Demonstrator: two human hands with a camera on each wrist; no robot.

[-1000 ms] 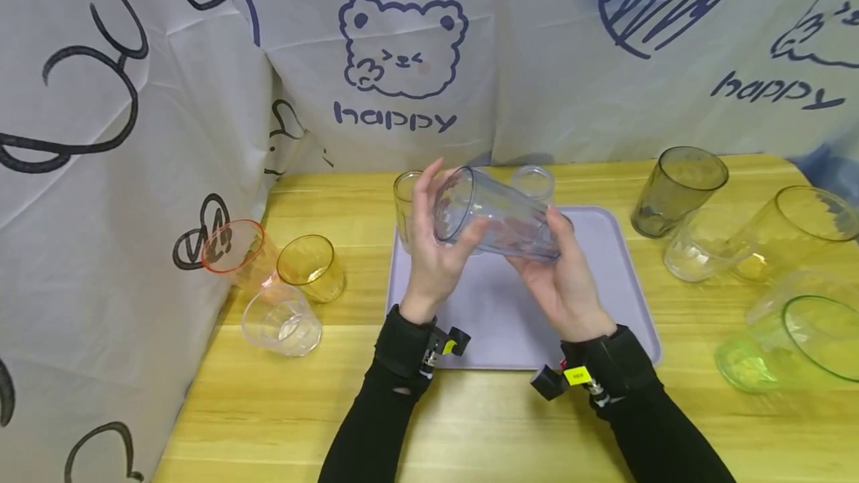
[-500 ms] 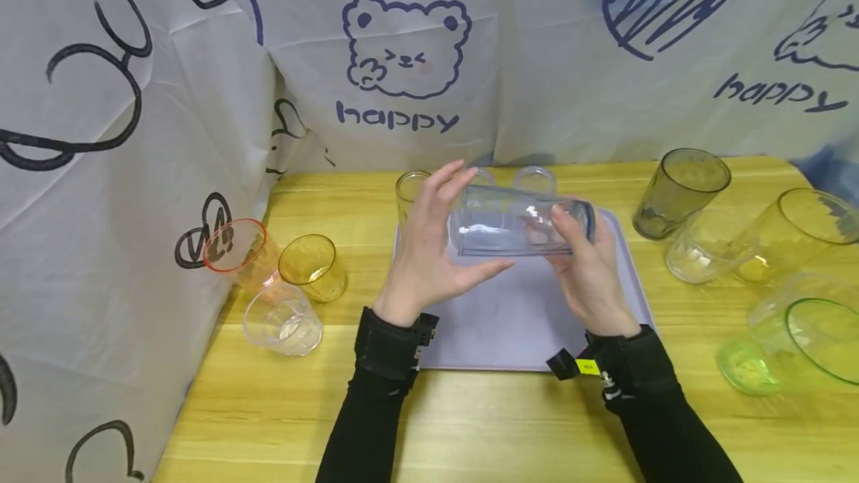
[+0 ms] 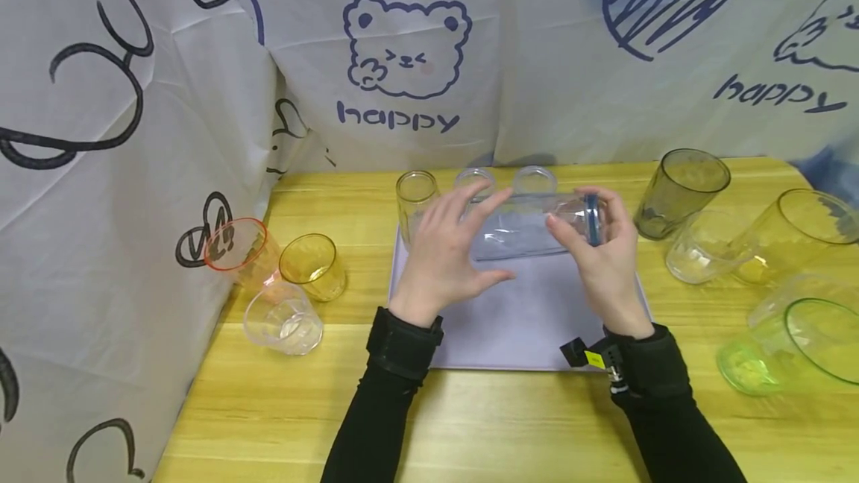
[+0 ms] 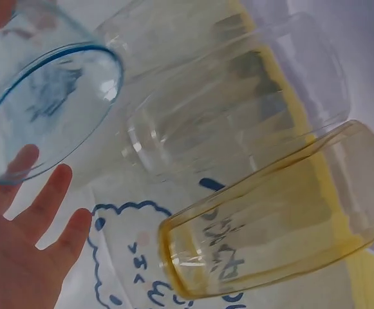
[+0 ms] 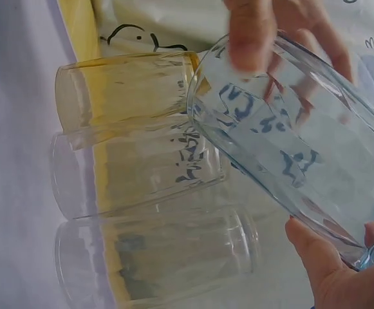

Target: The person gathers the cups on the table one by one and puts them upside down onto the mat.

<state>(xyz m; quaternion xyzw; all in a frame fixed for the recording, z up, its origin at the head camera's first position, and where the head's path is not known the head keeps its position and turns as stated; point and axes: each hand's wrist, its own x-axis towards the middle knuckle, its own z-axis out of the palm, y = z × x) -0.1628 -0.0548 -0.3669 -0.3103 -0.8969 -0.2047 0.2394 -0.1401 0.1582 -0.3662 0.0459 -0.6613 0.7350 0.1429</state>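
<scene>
A pale blue drinking glass (image 3: 513,233) lies sideways in the air above the lilac tray (image 3: 510,330). My right hand (image 3: 600,256) grips its base end, thumb in front and fingers behind. My left hand (image 3: 450,248), fingers spread and thumb apart, is at the mouth end; in the left wrist view its fingertips overlap the blue rim. Along the tray's back edge stand an upside-down yellowish glass (image 4: 270,212) and two clear glasses, one in the middle (image 5: 141,170) and one on the right (image 5: 161,251).
On the table's left are a red-rimmed glass (image 3: 235,263), an amber glass (image 3: 312,267) and a clear glass (image 3: 285,323). At right stand a smoky grey glass (image 3: 681,192), a yellow-tinted glass (image 3: 798,237), a green glass (image 3: 751,364) and other clear ones. Printed cloth hangs behind.
The blue glass has moved right and levelled out, its mouth turning away from view. My right hand has shifted right with it, while my left hand's fingers have loosened and spread.
</scene>
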